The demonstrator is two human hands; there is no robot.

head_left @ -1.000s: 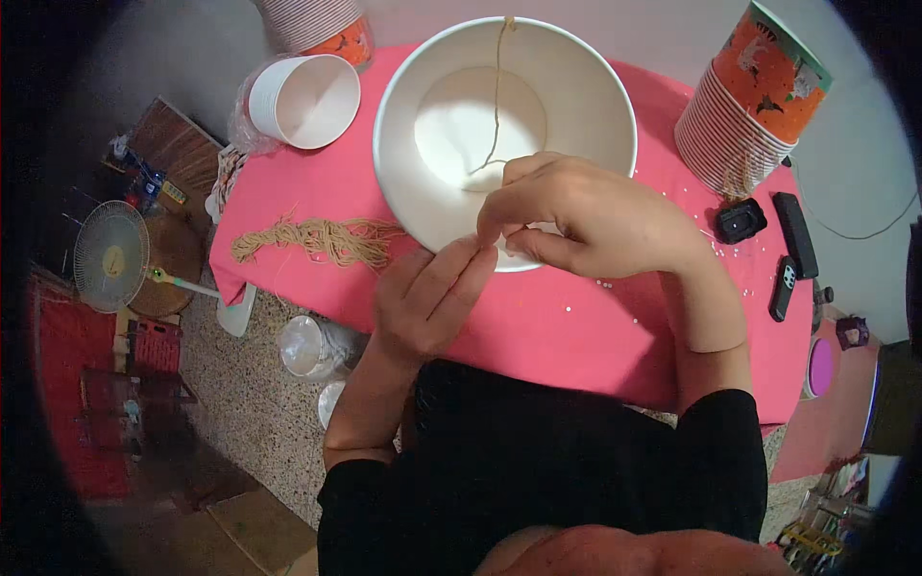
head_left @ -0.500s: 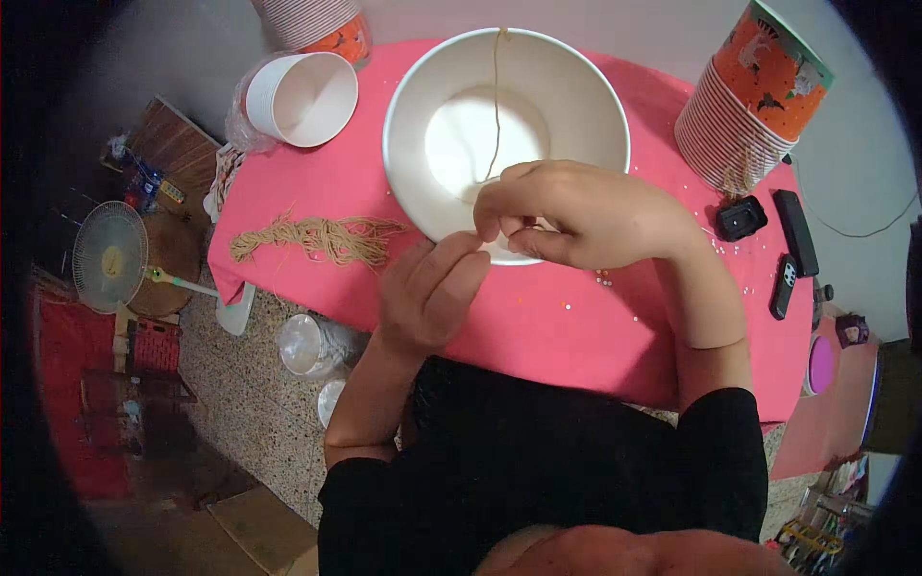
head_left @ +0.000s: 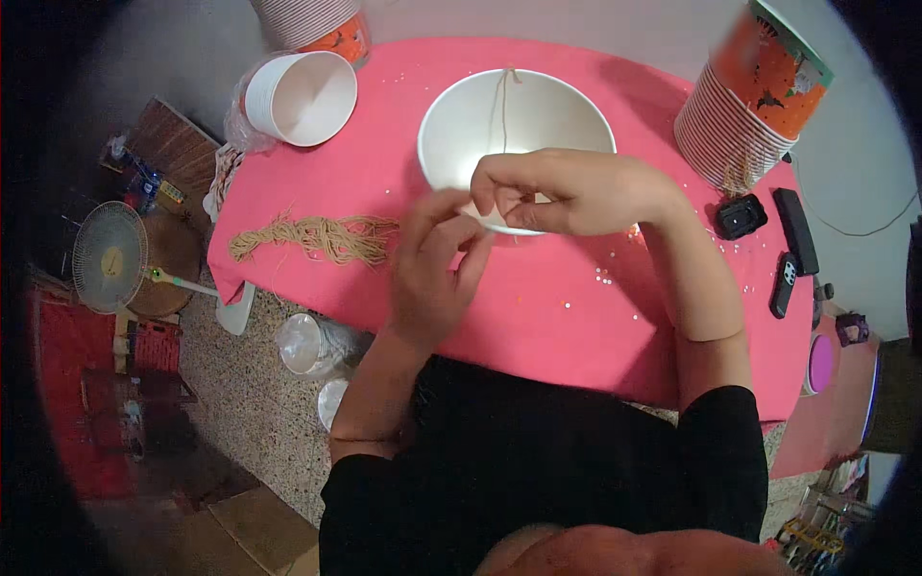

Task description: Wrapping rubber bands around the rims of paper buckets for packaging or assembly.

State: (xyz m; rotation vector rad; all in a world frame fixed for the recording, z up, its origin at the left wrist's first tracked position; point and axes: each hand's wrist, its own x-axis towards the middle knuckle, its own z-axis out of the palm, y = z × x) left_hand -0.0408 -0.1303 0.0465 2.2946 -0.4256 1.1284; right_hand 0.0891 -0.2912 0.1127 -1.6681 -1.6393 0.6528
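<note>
A white paper bucket (head_left: 562, 110) stands before me with its mouth toward me. A tan string (head_left: 505, 115) is fastened at its far rim and runs down inside, passing behind my right hand. My right hand (head_left: 586, 190) bends over the near rim, thumb and fingers closed around the string's near end, though the grip itself is mostly hidden. Beside it, at the near left rim, my left hand (head_left: 437, 264) has its fingertips drawn together; what they pinch is too small to see. A bundle of tan strings (head_left: 322, 238) lies left of my left hand.
A pink cloth (head_left: 547, 336) with scattered small beads covers the table. Stacked orange-patterned buckets (head_left: 740, 120) stand far right, near a black tray (head_left: 741, 218) and a remote (head_left: 785, 286). White tubs (head_left: 317, 96) lie far left. A fan (head_left: 112, 257) stands beyond the table's left side.
The bucket has dropped lower and looks smaller, its mouth tilted more. My right hand has moved slightly up with the near rim; my left hand has shifted right, its fingers rearranged.
</note>
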